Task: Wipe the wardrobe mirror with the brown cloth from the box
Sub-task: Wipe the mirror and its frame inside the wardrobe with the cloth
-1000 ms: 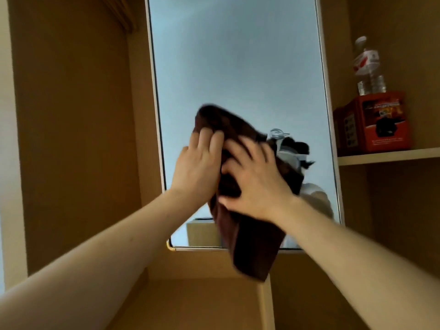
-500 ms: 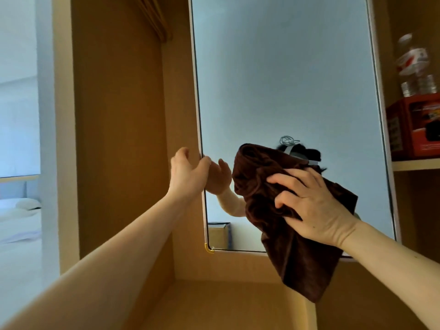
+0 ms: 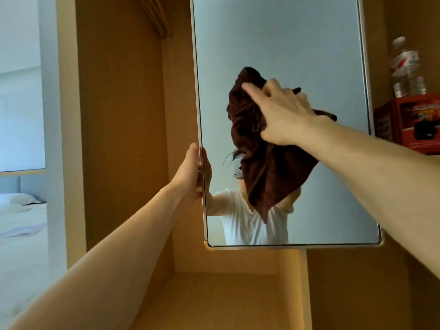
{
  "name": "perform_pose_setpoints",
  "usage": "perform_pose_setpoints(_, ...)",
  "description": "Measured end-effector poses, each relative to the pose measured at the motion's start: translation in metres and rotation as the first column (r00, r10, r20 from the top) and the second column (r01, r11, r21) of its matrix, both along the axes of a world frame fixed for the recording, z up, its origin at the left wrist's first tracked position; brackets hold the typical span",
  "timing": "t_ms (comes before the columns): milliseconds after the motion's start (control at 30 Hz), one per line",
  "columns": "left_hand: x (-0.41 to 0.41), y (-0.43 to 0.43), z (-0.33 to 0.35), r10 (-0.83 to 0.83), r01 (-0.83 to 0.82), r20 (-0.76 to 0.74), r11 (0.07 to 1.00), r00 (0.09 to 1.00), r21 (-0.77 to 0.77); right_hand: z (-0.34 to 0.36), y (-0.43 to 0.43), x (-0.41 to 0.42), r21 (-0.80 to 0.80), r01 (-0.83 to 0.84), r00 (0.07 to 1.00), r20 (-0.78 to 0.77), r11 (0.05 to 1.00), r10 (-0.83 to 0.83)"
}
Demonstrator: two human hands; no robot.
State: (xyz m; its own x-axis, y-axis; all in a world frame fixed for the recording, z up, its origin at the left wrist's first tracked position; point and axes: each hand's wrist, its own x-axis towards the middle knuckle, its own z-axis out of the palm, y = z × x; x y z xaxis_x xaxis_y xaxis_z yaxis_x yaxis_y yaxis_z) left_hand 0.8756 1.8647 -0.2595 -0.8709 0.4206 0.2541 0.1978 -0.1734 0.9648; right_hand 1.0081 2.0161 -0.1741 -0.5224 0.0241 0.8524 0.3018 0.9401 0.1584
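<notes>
The tall wardrobe mirror (image 3: 297,44) fills the upper middle of the head view, framed in pale metal. My right hand (image 3: 283,115) presses the bunched brown cloth (image 3: 257,148) against the glass near the mirror's middle, fingers curled into the fabric. The cloth's loose end hangs down below the hand. My left hand (image 3: 190,175) grips the mirror's left edge, thumb side on the frame and fingers wrapped behind it. The glass reflects a person in a white shirt, partly hidden by the cloth.
A red box (image 3: 412,122) stands on a shelf at the right with a plastic water bottle (image 3: 404,67) behind it. Wooden wardrobe walls surround the mirror, with a wooden compartment floor (image 3: 214,298) below. A white bed (image 3: 21,220) lies at far left.
My left hand has let go of the cloth and moved to grip the mirror's left edge. My right hand has carried the cloth up the glass.
</notes>
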Motion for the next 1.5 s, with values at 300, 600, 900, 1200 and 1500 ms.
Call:
perform_pose_setpoints(300,-0.002,0.005,-0.011,-0.031,0.031,-0.004,0.994,1.0,0.106,-0.192,-0.015,-0.04,0.318,-0.252,0.966,0.138,0.914,0.218)
perform_pose_setpoints(600,-0.01,0.013,-0.017,0.01,-0.004,-0.08,0.997,0.997,0.072,-0.124,0.003,-0.036,0.323,-0.335,0.937,0.209,0.885,0.279)
perform_pose_setpoints(900,-0.018,0.01,-0.02,0.004,0.0,-0.043,0.995,0.999,0.096,-0.065,-0.028,-0.047,0.017,-0.153,0.988,-0.012,0.988,0.154)
perform_pose_setpoints(1200,-0.005,0.01,-0.02,-0.026,0.028,-0.033,0.997,0.999,0.078,-0.226,-0.024,-0.049,0.181,-0.228,0.974,0.055,0.957,0.222)
perform_pose_setpoints(1500,0.01,0.012,-0.024,0.245,-0.268,-0.308,0.963,0.919,-0.032,-0.239,-0.01,-0.031,0.3,-0.264,0.964,0.063,0.917,0.257)
